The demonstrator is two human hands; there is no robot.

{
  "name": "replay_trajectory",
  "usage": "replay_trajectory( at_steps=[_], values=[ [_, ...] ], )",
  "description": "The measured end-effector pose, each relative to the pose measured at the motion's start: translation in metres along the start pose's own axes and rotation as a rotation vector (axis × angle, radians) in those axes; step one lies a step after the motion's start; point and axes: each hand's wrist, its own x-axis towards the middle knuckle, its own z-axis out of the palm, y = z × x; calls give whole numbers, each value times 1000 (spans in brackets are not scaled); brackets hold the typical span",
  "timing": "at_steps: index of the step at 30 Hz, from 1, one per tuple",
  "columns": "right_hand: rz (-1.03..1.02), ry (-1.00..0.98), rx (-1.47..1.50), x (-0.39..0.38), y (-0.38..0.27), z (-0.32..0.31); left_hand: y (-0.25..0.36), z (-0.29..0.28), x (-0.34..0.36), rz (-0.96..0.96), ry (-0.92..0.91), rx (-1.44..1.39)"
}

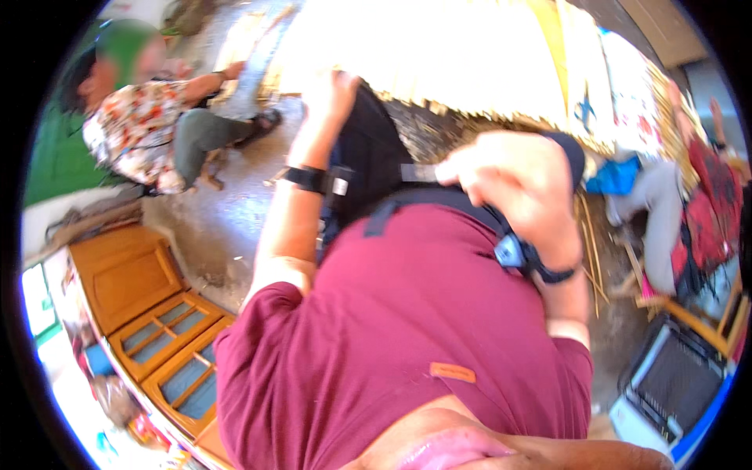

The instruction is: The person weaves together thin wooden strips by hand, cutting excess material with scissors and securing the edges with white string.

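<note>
My left hand [329,98] reaches out at the near edge of a large woven mat of pale split strips [439,55], just above my black-trousered knee. Glare washes out its fingers, so their grip and any contact with the mat cannot be made out. My right hand [517,176] is closed over my lap, with the fingers curled in. From its fingertips a short flat grey strip [418,172] sticks out to the left, over the dark trousers [364,149]. Whether that strip is a blade is too blurred to tell.
At the far left a person in a flowered shirt [141,133] crouches by the mat. Another in red [709,211] sits at the right, near a blue bag [615,176]. Thin sticks [591,258] lie beside me. A wooden cabinet [157,313] and a black speaker-like box [677,380] stand nearby.
</note>
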Motion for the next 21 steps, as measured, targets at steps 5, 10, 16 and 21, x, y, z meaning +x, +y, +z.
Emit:
replay_trajectory(
  at_steps=[5, 10, 16, 21],
  values=[
    [-708, -114, 83, 48, -66, 13, 12, -14, -39, -43, -35, 154],
    [-828, -271, 150, 71, -91, 31, 2, -24, -42, -101, -45, 150],
    [-846, -262, 235, 79, -86, 32, -14, -22, -48, -104, 0, 76],
    [-844, -237, 258, 85, -82, 31, -16, -23, -41, -109, 7, 53]
  ],
)
